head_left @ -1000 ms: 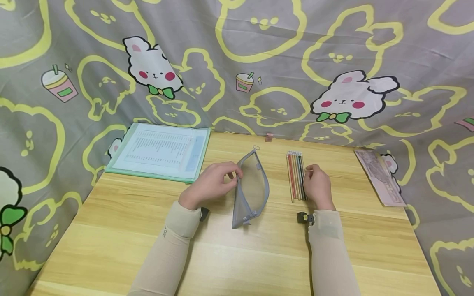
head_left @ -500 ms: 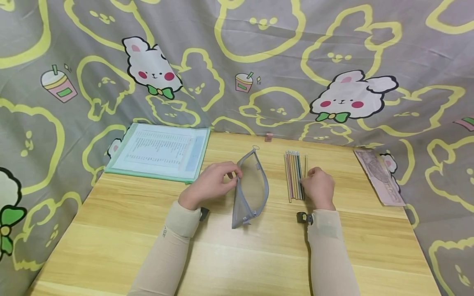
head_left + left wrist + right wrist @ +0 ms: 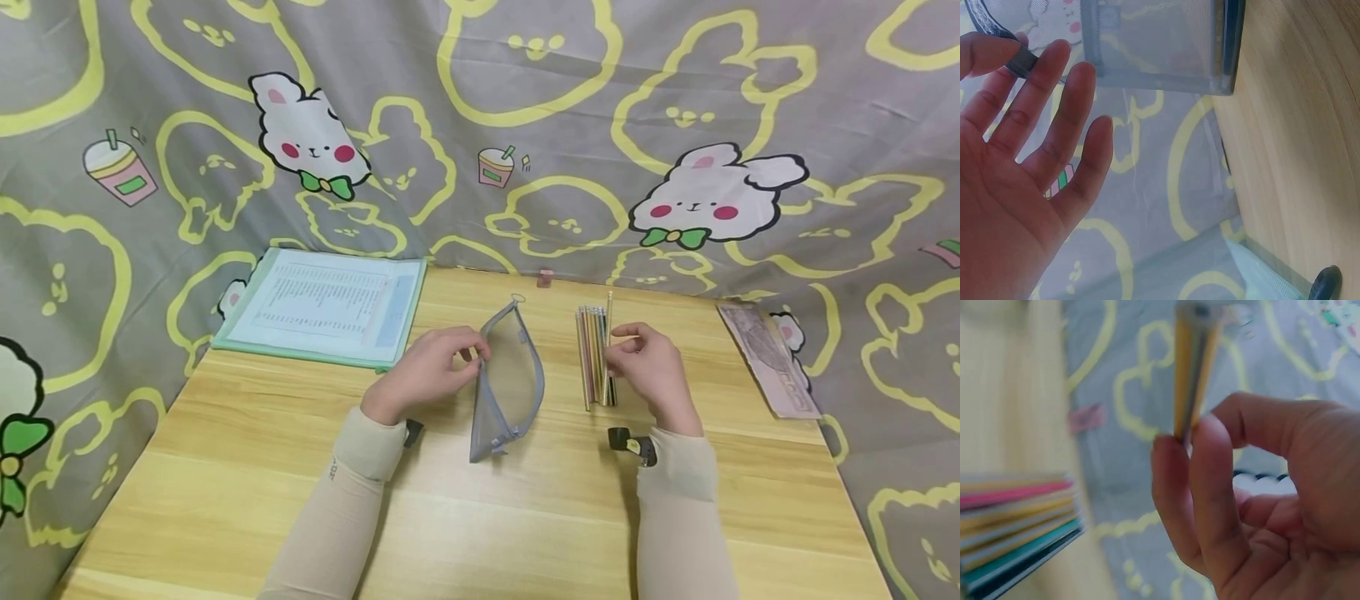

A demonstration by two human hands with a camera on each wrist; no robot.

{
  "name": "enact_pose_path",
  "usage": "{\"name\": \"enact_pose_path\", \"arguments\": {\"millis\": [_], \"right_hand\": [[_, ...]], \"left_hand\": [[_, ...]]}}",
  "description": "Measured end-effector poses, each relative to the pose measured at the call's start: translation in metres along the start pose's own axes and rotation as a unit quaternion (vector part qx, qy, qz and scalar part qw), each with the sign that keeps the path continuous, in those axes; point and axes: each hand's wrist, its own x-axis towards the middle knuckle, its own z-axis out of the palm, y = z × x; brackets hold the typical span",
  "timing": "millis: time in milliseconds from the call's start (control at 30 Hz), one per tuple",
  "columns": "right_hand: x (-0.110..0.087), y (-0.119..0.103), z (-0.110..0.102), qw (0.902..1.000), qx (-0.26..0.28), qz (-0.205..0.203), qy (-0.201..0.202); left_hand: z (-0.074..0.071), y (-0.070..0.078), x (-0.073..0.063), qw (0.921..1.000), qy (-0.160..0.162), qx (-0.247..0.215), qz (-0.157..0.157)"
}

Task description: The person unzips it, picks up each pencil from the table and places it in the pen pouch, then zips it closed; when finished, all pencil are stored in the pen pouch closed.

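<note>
Pinch of our left hand (image 3: pixel 423 371) on a grey mesh pouch (image 3: pixel 486 421), by its floppy-looking rim.
Slim multicoloured pencils (image 3: pixel 589 358) lie just left of the fingers of our right hand (image 3: pixel 649 371), which pinches one yellow-striped pencil (image 3: pixel 1195 369), probably light, stiff, best held mid-shaft.

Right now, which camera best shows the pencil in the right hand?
The head view: the pencil shows along most of its length there. The right wrist view is closer, but blurred and foreshortened. The left wrist view shows none of it.
</note>
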Motion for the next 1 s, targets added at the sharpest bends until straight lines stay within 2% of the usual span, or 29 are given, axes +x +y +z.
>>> {"name": "enact_pose_path", "arguments": {"millis": [200,367,600,1000], "right_hand": [[-0.02,-0.027,-0.006,0.9981,0.024,-0.018,-0.053],[-0.032,-0.043,0.0,0.9942,0.025,-0.05,-0.092],[-0.031,-0.045,0.018,0.9847,0.01,-0.071,-0.158],[-0.034,-0.054,0.046,0.9729,0.04,-0.09,-0.209]], "left_hand": [[-0.001,0.001,0.0,1.0,0.001,0.002,-0.003],[-0.001,0.001,-0.001,1.0,0.002,0.006,-0.002],[0.0,0.001,-0.001,1.0,0.0,0.007,0.002],[-0.001,0.001,0.0,1.0,0.003,0.002,0.009]]}}
